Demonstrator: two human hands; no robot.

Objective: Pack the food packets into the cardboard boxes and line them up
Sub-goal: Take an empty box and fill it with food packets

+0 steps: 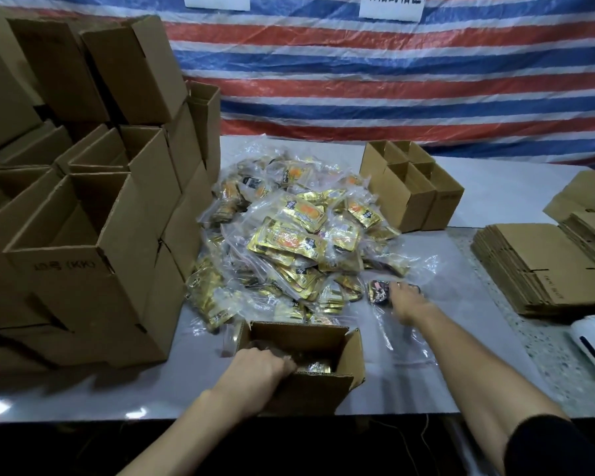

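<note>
A wall of stacked boxes (93, 235) closed off the left side of the table (461, 304). A heap of packets (289, 242) filled the middle, spilling right up to the open box (323, 383) at the near edge. Two small boxes (413, 190) stood at the heap's far right. Between heap and flat cardboard (536, 266) on the right, a strip of bare tabletop gave free passage.

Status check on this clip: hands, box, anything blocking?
Left hand grips open box rim. Right hand on dark packet beside pile, grip blurred. Some packets inside box. Path unobstructed.
</note>
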